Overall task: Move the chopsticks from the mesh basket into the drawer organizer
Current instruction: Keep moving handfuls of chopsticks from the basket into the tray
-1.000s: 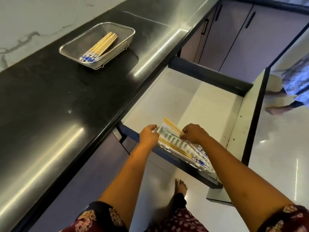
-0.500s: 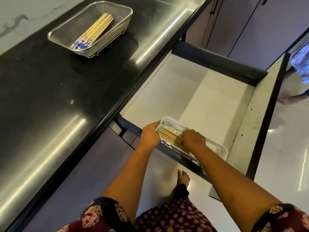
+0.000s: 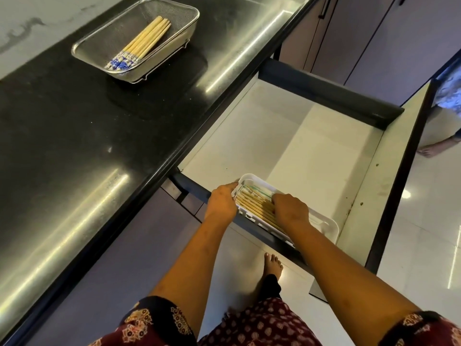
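A metal mesh basket (image 3: 174, 36) stands on the black counter at the upper left and holds several wooden chopsticks (image 3: 147, 37) with blue-patterned ends. A white plastic drawer organizer (image 3: 326, 227) lies at the front of the open drawer. Several chopsticks (image 3: 254, 206) lie flat inside it. My left hand (image 3: 222, 202) grips the organizer's left rim. My right hand (image 3: 290, 211) rests with curled fingers on the chopsticks in the organizer, hiding their far ends.
The open drawer (image 3: 299, 146) has a white floor and dark walls. The glossy black counter (image 3: 74, 146) runs along the left. Closed cabinet doors (image 3: 361, 33) stand beyond. My bare foot (image 3: 273, 265) is below the drawer front, and another person's foot (image 3: 434, 148) is at the right.
The organizer went from tilted to flat in the drawer, and the chopsticks that stuck up now lie down inside it. My right hand pressed onto them. The camera moved closer.
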